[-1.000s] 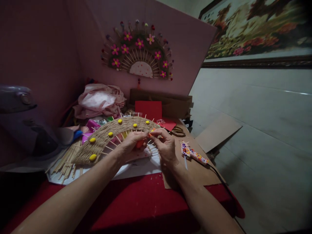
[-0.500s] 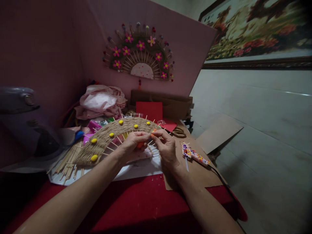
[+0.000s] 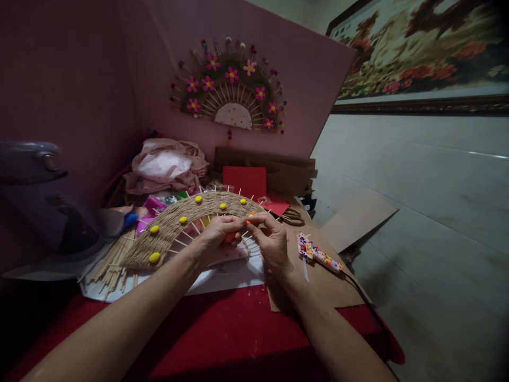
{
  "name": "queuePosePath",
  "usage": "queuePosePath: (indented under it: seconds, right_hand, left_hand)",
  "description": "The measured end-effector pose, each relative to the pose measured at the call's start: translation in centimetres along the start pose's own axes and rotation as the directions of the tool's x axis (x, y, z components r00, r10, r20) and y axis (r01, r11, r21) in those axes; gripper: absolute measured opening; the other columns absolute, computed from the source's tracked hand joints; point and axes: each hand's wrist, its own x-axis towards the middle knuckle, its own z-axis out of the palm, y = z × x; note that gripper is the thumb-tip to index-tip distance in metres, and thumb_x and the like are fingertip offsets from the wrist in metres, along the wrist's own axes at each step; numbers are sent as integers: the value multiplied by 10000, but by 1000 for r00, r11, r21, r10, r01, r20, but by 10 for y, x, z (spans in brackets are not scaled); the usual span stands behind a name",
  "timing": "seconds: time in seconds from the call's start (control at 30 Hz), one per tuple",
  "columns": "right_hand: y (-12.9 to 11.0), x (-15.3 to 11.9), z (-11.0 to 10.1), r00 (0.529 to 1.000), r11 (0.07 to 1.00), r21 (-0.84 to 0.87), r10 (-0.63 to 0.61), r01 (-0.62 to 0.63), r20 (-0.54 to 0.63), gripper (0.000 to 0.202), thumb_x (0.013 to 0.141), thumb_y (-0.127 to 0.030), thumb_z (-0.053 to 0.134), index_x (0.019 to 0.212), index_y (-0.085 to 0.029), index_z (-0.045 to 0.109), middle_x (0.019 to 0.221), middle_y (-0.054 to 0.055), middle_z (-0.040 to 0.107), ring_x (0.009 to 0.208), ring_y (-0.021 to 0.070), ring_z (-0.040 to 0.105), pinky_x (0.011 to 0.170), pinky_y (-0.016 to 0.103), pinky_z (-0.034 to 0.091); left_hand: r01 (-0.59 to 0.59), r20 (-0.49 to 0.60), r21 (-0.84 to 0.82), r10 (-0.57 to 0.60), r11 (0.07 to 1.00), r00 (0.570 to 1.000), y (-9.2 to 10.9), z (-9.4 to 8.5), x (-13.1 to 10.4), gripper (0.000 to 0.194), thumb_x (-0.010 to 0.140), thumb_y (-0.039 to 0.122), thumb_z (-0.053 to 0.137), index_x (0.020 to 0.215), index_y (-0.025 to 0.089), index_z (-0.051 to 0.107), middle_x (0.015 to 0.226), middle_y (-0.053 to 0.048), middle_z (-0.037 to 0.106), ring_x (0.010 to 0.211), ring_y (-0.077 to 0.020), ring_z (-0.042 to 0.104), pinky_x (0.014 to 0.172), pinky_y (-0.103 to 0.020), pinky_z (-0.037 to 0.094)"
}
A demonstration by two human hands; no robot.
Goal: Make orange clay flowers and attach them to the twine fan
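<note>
My left hand (image 3: 221, 231) is closed around a lump of soft orange material, perhaps modelling clay (image 3: 229, 238), whose lower part shows under the fingers. The fingertips of my right hand (image 3: 272, 237) pinch a small orange bit (image 3: 248, 222) right against the left fingertips. Behind both hands rests a half-round fan (image 3: 170, 233) of thin sticks wound with brown twine. Several yellow dots (image 3: 183, 219) sit on its twine band. My hands and wrists hide the fan's lower right part.
To the right, a flower-patterned glue gun (image 3: 320, 254) with a cord lies on brown cardboard (image 3: 338, 292). Loose wooden sticks (image 3: 107, 273) lie at left. Pink cloth (image 3: 165, 164) and red sheets (image 3: 244, 180) are behind. A finished-looking flowered fan (image 3: 230, 87) hangs on the pink panel.
The view has shifted very slightly. Both hands stay at nearly the same place, fingertips still together on the orange material.
</note>
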Motion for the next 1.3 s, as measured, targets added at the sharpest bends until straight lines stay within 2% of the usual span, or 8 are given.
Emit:
queuePosePath:
  seconds: [0.33, 0.5, 0.67, 0.77, 0.93, 1.07, 1.2, 1.3]
  right_hand:
    - [-5, 5, -7, 999, 998, -58, 17, -19, -49, 171, 788, -296, 633, 927, -201, 661, 911, 45, 619, 812, 163, 581, 660, 274, 464]
    - [7, 21, -25, 964, 975, -217, -8, -52, -265, 191, 813, -333, 571, 817, -163, 658, 799, 42, 610, 730, 156, 561, 656, 281, 438]
    - [30, 30, -38, 937, 892, -434, -35, -129, -349, 219, 805, -354, 553, 714, -180, 650, 747, 35, 576, 672, 158, 518, 662, 285, 410]
    - [40, 32, -42, 932, 852, -490, -4, -187, -363, 225, 807, -355, 538, 712, -187, 653, 771, 45, 580, 661, 162, 511, 660, 286, 405]
    - [48, 33, -46, 928, 813, -525, 47, -251, -371, 235, 813, -360, 528, 711, -189, 653, 777, 56, 573, 684, 179, 516, 671, 297, 391]
    - [50, 32, -47, 921, 779, -546, 101, -308, -375, 243, 816, -374, 528, 718, -188, 649, 753, 63, 566, 711, 199, 514, 675, 308, 376]
    - [50, 32, -47, 923, 757, -559, 150, -337, -354, 258, 828, -392, 515, 764, -182, 652, 792, 75, 583, 721, 201, 524, 679, 310, 373]
    - [48, 33, -46, 926, 744, -570, 177, -347, -332, 274, 838, -397, 498, 791, -178, 656, 822, 82, 594, 746, 204, 533, 698, 313, 375]
  left_hand:
    - [-51, -60, 34, 52, 998, 997, 0, -2, 3, 238, 613, 318, 772, 623, 136, 618, 435, 47, 466, 377, -37, 346, 381, -182, 213]
    - [-178, -226, 277, 244, 944, 943, 4, -4, 12, 226, 555, 279, 793, 698, 124, 712, 404, 45, 486, 374, -43, 334, 373, -188, 209]
    - [-279, -191, 471, 406, 837, 894, 8, -8, 36, 171, 518, 213, 786, 666, 145, 735, 572, -24, 653, 511, -110, 518, 495, -226, 378]
    - [-292, -88, 650, 451, 702, 888, 11, -11, 52, 120, 536, 199, 763, 648, 166, 739, 646, -40, 687, 606, -151, 578, 599, -253, 417]
    - [-265, 95, 931, 534, 251, 840, 20, -12, 66, 73, 656, 213, 680, 692, 220, 744, 705, -36, 684, 660, -168, 562, 623, -259, 363]
    - [-241, 231, 970, 491, -45, 840, 26, -11, 68, 122, 723, 239, 623, 699, 250, 742, 783, -37, 676, 693, -177, 551, 609, -264, 323]
    - [-265, 293, 956, 434, -125, 852, 28, -12, 71, 158, 728, 205, 594, 684, 254, 738, 766, -32, 678, 702, -186, 557, 611, -270, 315]
    - [-293, 302, 952, 418, -89, 857, 27, -13, 73, 140, 697, 183, 613, 660, 253, 728, 734, -27, 680, 701, -185, 561, 617, -267, 324]
